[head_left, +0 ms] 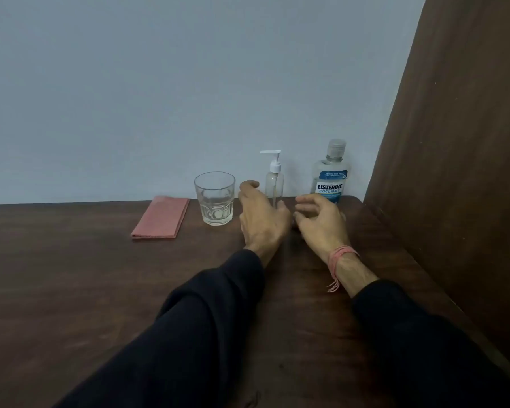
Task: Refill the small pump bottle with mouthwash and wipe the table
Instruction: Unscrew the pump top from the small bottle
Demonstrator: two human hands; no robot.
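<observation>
Both hands reach forward over the dark wooden desk (71,275), each holding nothing, fingers loosely spread. The small pump bottle (274,184) stands upright just beyond and between them, its lower part hidden behind the left hand (261,216), whose fingertips lie at the bottle's left side; whether they touch it I cannot tell. The right hand (321,219) hovers just to the bottle's right, fingers relaxed and curved toward it, with a pink thread band (340,256) on its wrist. The mouthwash bottle (330,175), capped and upright, stands just beyond the right hand, near the wall. An empty-looking glass tumbler (215,198) stands just left of the left hand, and a folded pink cloth (161,217) lies farther left, well apart from both hands.
</observation>
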